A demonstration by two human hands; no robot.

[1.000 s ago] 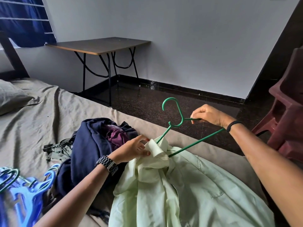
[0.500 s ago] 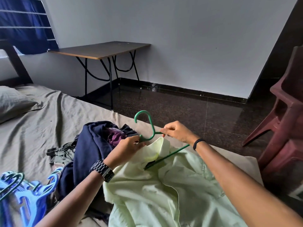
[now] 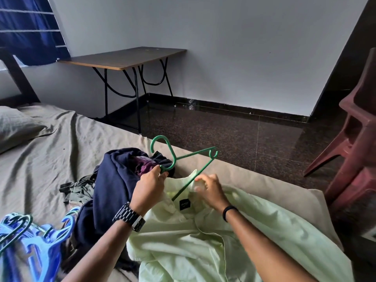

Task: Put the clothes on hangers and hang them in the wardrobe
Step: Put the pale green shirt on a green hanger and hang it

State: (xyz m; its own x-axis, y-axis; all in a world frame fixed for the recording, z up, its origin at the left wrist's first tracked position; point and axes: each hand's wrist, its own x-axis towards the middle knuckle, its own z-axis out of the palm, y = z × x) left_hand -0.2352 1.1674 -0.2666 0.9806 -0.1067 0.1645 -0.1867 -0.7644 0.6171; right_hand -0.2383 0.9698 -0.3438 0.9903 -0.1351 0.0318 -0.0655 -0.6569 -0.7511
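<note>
Hanger point(image 3: 184, 157) now lower, beside navy pile point(image 3: 114, 180).

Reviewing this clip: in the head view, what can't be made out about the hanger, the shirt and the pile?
- Hanger: left end hidden inside the shirt collar.
- Shirt label: text too small to read.
- Left hand: grip at the hanger neck hidden by the hand's back.
- Right hand: fingertips motion-blurred.
- Blue hangers: cut off by the left edge.
- Wardrobe: out of view.

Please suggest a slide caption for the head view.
Left hand holds green plastic hanger; right hand grips pale green shirt's collar.
</note>
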